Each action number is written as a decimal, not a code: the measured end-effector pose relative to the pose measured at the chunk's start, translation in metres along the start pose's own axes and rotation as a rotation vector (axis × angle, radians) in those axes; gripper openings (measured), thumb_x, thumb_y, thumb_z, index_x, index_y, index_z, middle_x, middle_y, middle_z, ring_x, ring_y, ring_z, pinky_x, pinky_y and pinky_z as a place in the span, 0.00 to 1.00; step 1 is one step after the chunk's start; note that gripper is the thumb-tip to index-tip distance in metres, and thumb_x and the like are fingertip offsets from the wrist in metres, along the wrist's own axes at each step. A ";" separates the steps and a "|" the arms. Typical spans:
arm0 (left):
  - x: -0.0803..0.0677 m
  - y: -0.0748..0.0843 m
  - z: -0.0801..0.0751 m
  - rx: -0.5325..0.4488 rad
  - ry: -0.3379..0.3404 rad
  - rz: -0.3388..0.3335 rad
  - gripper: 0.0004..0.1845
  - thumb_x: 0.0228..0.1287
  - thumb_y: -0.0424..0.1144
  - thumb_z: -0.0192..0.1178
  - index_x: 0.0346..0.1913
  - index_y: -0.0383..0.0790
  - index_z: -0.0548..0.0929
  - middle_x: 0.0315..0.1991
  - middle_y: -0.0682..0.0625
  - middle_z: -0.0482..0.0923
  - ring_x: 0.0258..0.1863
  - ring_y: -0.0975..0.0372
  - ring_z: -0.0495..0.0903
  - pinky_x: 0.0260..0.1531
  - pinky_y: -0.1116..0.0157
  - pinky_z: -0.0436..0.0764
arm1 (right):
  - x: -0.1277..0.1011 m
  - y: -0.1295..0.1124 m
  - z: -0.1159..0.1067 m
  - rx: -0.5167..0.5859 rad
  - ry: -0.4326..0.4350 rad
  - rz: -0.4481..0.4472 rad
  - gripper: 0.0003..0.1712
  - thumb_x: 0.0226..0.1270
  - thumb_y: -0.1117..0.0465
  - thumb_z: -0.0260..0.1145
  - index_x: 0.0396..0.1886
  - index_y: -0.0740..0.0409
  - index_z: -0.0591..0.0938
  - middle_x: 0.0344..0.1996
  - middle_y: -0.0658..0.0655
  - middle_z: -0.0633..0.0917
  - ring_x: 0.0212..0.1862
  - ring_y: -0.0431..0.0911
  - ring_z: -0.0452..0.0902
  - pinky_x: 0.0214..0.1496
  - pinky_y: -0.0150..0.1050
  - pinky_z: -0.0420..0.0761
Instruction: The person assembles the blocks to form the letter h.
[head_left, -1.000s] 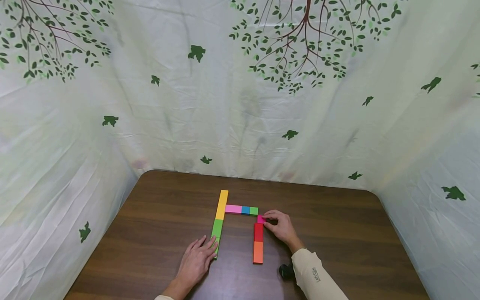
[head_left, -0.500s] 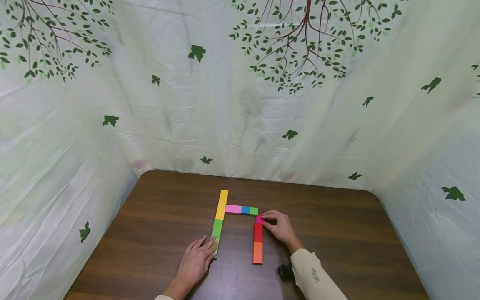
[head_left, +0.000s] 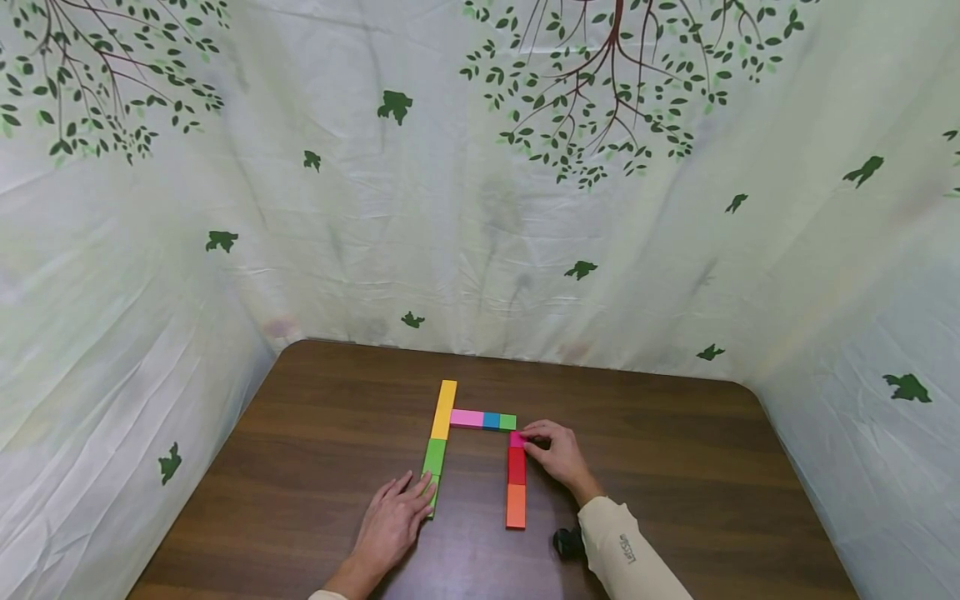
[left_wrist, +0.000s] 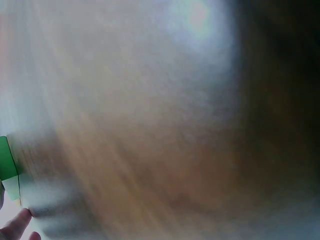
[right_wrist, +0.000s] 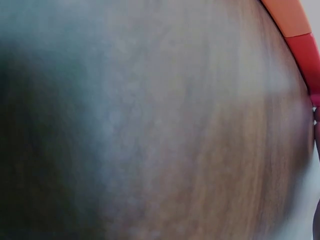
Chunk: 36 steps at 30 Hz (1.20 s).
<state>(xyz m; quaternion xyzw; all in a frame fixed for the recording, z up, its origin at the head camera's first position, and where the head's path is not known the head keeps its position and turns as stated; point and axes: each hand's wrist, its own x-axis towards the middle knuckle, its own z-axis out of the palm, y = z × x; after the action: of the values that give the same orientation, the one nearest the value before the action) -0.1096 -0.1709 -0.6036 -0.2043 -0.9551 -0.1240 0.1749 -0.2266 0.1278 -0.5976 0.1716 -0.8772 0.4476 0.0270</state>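
Note:
My left hand (head_left: 392, 523) lies with its fingers spread over the near end of a row of two green blocks, partly hiding the nearer green block (head_left: 433, 492). Ahead of them, a yellow block (head_left: 444, 410) continues that row. My right hand (head_left: 561, 454) pinches a small magenta block (head_left: 517, 439) at its right side between thumb and forefinger. Directly below sit a red block (head_left: 517, 467) and an orange block (head_left: 516, 507), end to end. In the right wrist view, the red block (right_wrist: 302, 57) shows at the right edge and the fingertips are barely visible.
A crosswise row of a pink block (head_left: 467, 418), a blue block (head_left: 491, 420) and a small green block (head_left: 507, 422) runs right from the yellow one. The brown table (head_left: 660, 467) meets a leaf-patterned curtain (head_left: 480, 208). A dark round object (head_left: 567, 544) sits by the right sleeve.
The magenta block has shifted slightly left with my right hand, coming into line over the red block. My left hand has stayed in place.

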 end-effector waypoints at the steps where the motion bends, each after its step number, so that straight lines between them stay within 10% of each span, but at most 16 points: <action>1: 0.000 0.000 0.000 0.000 0.005 0.001 0.18 0.54 0.41 0.69 0.49 0.44 0.87 0.54 0.50 0.82 0.55 0.48 0.79 0.53 0.48 0.75 | 0.000 0.000 0.000 0.000 0.002 0.003 0.10 0.57 0.67 0.71 0.40 0.57 0.89 0.42 0.51 0.85 0.46 0.48 0.79 0.51 0.47 0.80; 19: -0.003 0.001 0.002 -0.027 0.045 0.005 0.18 0.51 0.39 0.71 0.48 0.43 0.88 0.53 0.50 0.83 0.54 0.47 0.79 0.52 0.47 0.75 | -0.005 0.000 -0.001 -0.021 -0.044 -0.019 0.13 0.58 0.59 0.73 0.43 0.54 0.88 0.45 0.50 0.82 0.47 0.46 0.77 0.50 0.44 0.79; 36: -0.001 0.001 -0.002 -0.039 -0.010 -0.032 0.18 0.54 0.40 0.69 0.50 0.43 0.86 0.55 0.50 0.81 0.56 0.47 0.78 0.55 0.48 0.73 | -0.038 -0.015 -0.008 -0.190 -0.405 0.003 0.55 0.48 0.34 0.72 0.72 0.52 0.65 0.76 0.51 0.54 0.73 0.54 0.54 0.65 0.58 0.67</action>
<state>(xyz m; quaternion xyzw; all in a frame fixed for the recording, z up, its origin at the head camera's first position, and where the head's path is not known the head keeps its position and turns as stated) -0.1078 -0.1706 -0.6024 -0.1930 -0.9566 -0.1444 0.1639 -0.1869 0.1366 -0.5885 0.2533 -0.9032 0.3194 -0.1342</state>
